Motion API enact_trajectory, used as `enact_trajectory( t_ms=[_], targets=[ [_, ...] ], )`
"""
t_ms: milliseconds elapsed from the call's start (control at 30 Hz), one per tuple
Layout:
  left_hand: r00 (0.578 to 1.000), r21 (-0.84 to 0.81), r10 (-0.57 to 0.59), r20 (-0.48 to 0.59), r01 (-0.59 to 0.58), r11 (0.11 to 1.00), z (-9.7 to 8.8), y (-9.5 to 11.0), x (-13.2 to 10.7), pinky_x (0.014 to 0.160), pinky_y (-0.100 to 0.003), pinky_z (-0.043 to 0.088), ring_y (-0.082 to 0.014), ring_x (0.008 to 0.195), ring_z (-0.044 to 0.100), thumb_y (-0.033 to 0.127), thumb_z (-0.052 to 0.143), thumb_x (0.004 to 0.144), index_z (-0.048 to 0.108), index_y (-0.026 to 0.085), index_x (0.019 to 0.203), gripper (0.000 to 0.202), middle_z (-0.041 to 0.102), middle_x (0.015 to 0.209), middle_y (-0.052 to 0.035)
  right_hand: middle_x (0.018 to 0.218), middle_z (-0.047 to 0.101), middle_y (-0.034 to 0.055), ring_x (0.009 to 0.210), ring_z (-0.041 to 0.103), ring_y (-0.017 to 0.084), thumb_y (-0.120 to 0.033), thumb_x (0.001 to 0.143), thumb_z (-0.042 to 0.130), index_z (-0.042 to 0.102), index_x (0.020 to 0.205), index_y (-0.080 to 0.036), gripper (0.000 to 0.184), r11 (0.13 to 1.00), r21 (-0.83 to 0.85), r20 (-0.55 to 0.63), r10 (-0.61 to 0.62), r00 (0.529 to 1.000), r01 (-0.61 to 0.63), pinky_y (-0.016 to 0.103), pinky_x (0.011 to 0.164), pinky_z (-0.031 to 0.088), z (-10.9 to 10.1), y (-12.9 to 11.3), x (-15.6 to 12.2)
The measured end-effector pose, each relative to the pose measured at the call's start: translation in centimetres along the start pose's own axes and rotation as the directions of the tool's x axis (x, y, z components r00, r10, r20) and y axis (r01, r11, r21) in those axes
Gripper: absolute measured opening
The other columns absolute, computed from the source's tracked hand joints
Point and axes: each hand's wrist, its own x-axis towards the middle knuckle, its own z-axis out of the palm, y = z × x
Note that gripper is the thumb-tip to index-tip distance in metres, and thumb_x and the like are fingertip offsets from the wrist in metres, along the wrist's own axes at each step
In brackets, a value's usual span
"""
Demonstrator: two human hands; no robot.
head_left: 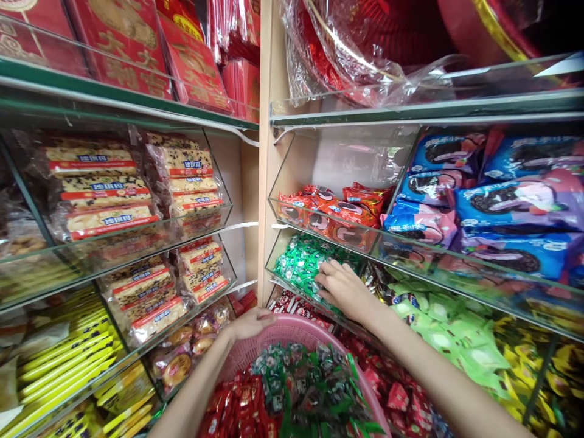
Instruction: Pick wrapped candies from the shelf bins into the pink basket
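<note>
My left hand [250, 323] is closed on the far left rim of a pink plastic basket [298, 321]. Inside the basket lie green-wrapped candies [310, 383] and, at the left, red-wrapped candies [239, 404]. My right hand [340, 285] reaches over the front of a glass-fronted shelf bin, above small green-wrapped candies [296, 261]. Its fingers are bent and slightly apart at the candies; nothing shows between them. The fingertips and palm are partly hidden.
Red packets of cookies [328, 210] and blue cookie packs [511, 201] fill the bin above. Light green packets [451, 328] lie right of my arm. Wrapped pastry bars [107, 188] stand on the left shelves. Glass shelf edges [319, 228] and a wooden post [266, 182] border the reach.
</note>
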Motion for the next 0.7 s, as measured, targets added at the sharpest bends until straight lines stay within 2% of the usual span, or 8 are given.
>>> enact_trajectory(
  t_ms=[100, 200, 267, 333, 400, 500, 600, 700],
  targets=[
    [1.0, -0.002, 0.011, 0.015, -0.011, 1.0, 0.0, 0.1, -0.1, 0.063, -0.022, 0.034, -0.0119, 0.066, 0.043, 0.057, 0.041, 0.077, 0.057, 0.011, 0.078, 0.049, 0.048, 0.069, -0.0007, 0.089, 0.052, 0.0076, 0.089, 0.044, 0.021, -0.028, 0.085, 0.047, 0.059, 0.084, -0.016, 0.017, 1.0, 0.023, -0.126, 0.02, 0.992, -0.018, 0.032, 0.072, 0.032, -0.6, -1.0, -0.3],
    [0.999, -0.001, 0.028, 0.021, -0.028, 1.0, 0.0, 0.3, -0.1, 0.063, -0.022, 0.035, -0.012, 0.066, 0.044, 0.057, 0.041, 0.078, 0.059, 0.011, 0.079, 0.05, 0.051, 0.069, -0.001, 0.091, 0.052, 0.0071, 0.089, 0.045, 0.02, -0.031, 0.086, 0.045, 0.059, 0.092, -0.017, 0.02, 0.984, 0.174, -0.187, -0.013, 0.982, 0.047, 0.032, 0.075, 0.034, -0.8, -3.4, -1.1],
    [0.999, 0.003, 0.046, 0.018, -0.046, 0.999, 0.0, 0.3, 0.0, 0.066, -0.022, 0.035, -0.0122, 0.068, 0.044, 0.055, 0.041, 0.078, 0.06, 0.011, 0.08, 0.047, 0.053, 0.072, -0.0012, 0.093, 0.053, 0.0059, 0.091, 0.046, 0.019, -0.032, 0.085, 0.047, 0.058, 0.094, -0.019, 0.02, 0.947, 0.3, -0.145, -0.076, 0.987, 0.117, 0.032, 0.078, 0.036, 0.1, -5.5, -1.7],
    [0.998, 0.008, 0.055, 0.008, -0.055, 0.998, 0.0, 0.2, 0.0, 0.066, -0.022, 0.035, -0.0121, 0.069, 0.045, 0.053, 0.042, 0.079, 0.06, 0.011, 0.081, 0.046, 0.054, 0.074, -0.0012, 0.097, 0.054, 0.0054, 0.095, 0.048, 0.02, -0.031, 0.083, 0.052, 0.058, 0.096, -0.019, 0.019, 0.909, 0.386, -0.059, -0.144, 0.988, 0.156, 0.032, 0.081, 0.038, 1.8, -7.4, -2.2],
    [0.999, 0.022, 0.053, -0.009, -0.053, 0.998, 0.1, 0.0, 0.1, 0.061, -0.021, 0.033, -0.0114, 0.064, 0.042, 0.052, 0.04, 0.079, 0.058, 0.011, 0.075, 0.045, 0.051, 0.069, -0.0005, 0.101, 0.055, 0.0065, 0.098, 0.049, 0.02, -0.028, 0.081, 0.054, 0.059, 0.096, -0.018, 0.019, 0.896, 0.422, 0.042, -0.169, 0.985, 0.136, 0.034, 0.085, 0.038, 3.9, -8.7, -2.4],
    [0.998, 0.045, 0.054, -0.023, -0.053, 0.998, 0.2, -0.1, 0.1, 0.057, -0.022, 0.03, -0.0106, 0.06, 0.038, 0.05, 0.04, 0.079, 0.055, 0.011, 0.067, 0.043, 0.045, 0.062, 0.0008, 0.105, 0.056, 0.0081, 0.101, 0.049, 0.022, -0.025, 0.08, 0.053, 0.06, 0.095, -0.016, 0.018, 0.908, 0.415, 0.148, -0.134, 0.98, 0.061, 0.036, 0.087, 0.039, 6.4, -9.4, -2.3],
    [0.999, 0.044, 0.047, -0.023, -0.046, 0.998, 0.2, 0.2, 0.1, 0.061, -0.022, 0.033, -0.0115, 0.064, 0.041, 0.05, 0.041, 0.079, 0.057, 0.011, 0.072, 0.043, 0.048, 0.066, 0.0002, 0.108, 0.055, 0.009, 0.105, 0.048, 0.024, -0.023, 0.08, 0.054, 0.058, 0.099, -0.016, 0.021, 0.917, 0.397, 0.163, -0.086, 0.983, 0.014, 0.038, 0.088, 0.039, 7.1, -9.2, -2.1],
    [0.999, 0.041, 0.037, -0.018, -0.036, 0.999, 0.1, 0.5, 0.0, 0.062, -0.022, 0.033, -0.0122, 0.065, 0.043, 0.052, 0.041, 0.078, 0.058, 0.01, 0.074, 0.045, 0.05, 0.067, -0.001, 0.11, 0.053, 0.0094, 0.106, 0.047, 0.023, -0.026, 0.079, 0.056, 0.055, 0.107, -0.017, 0.03, 0.91, 0.413, 0.127, -0.083, 0.988, 0.023, 0.037, 0.088, 0.039, 6.5, -8.9, -2.3]
  ],
)
